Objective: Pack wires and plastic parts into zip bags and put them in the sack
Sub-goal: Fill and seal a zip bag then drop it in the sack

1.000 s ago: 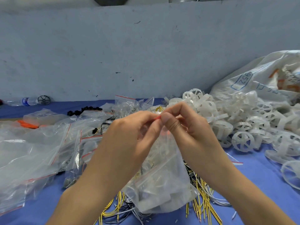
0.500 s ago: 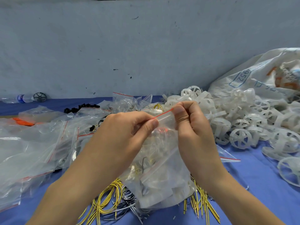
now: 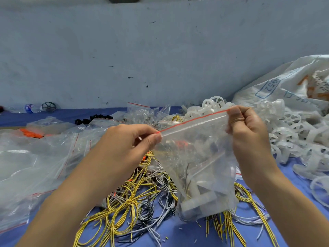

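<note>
A pale grey wall (image 3: 160,50) backs a blue-covered work surface (image 3: 293,182) where a person packs small parts. A white woven sack (image 3: 284,82) with blue and orange print slumps at the right against the wall, and a heap of white wheel-shaped plastic parts (image 3: 288,132) spreads from its foot towards the middle. A drift of clear, unfilled zip bags (image 3: 35,166) covers the left side, and a tangle of yellow, grey and black wires (image 3: 128,202) lies in the centre near the front edge. Bare blue shows in a strip along the wall at the left and in patches at the lower right, between the wires and the plastic heap. Above the wires the person holds 1 filled zip bag (image 3: 199,166) in the air, well short of the sack: clear, with a red line along its top strip, white plastic pieces bunched at the bottom, thin dark wires and a spot of orange higher up. The strip is pulled taut between the 2 hands and slopes up to the right; whether it is fully sealed cannot be told. The left hand (image 3: 128,145) pinches the strip's left end between thumb and forefinger, its other fingers curled. The right hand (image 3: 247,132) grips the right corner, thumb pressed against curled fingers. A plastic bottle (image 3: 30,108) lies by the wall at the far left.
</note>
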